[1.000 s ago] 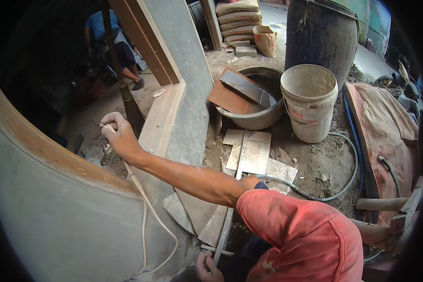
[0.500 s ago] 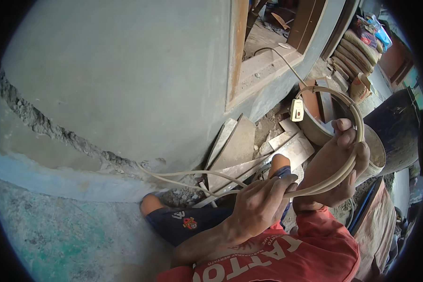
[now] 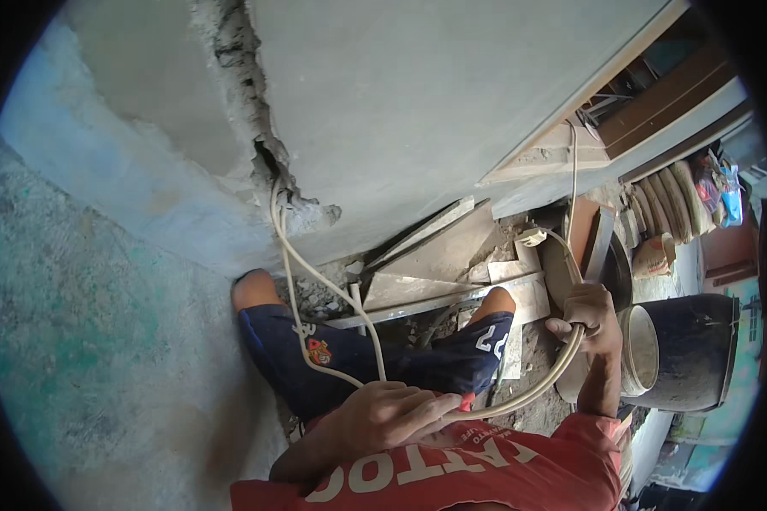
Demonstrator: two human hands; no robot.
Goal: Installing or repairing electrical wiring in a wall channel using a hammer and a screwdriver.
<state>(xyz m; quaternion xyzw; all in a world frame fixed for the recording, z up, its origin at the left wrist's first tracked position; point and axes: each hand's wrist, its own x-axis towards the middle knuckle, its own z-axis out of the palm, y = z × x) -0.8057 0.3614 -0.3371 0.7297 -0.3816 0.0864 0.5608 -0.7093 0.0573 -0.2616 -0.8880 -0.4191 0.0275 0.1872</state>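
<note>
A cream electrical cable (image 3: 318, 277) comes out of a broken hole (image 3: 273, 166) in the wall as two strands. Low in front of my red shirt, my left hand (image 3: 390, 417) is closed around the cable. Further right, my right hand (image 3: 590, 317) makes a fist round the bundled loop, thumb pressed along it. Between my hands the doubled cable sags in a curve. Beyond my right fist hangs a small cream connector block (image 3: 533, 237). From there a cord climbs to the window sill (image 3: 554, 152).
A rough groove (image 3: 240, 68) runs down the grey wall. Tile pieces (image 3: 439, 255) and rubble lie against its foot, beyond my knees. On the right stand a pale bucket (image 3: 641, 349), a dark drum (image 3: 690, 351) and stacked sacks (image 3: 669, 204).
My view has turned, so the wall groove now runs nearly upright. My right hand has gone from cupping the coil to a fist round it, and my left hand has moved lower left.
</note>
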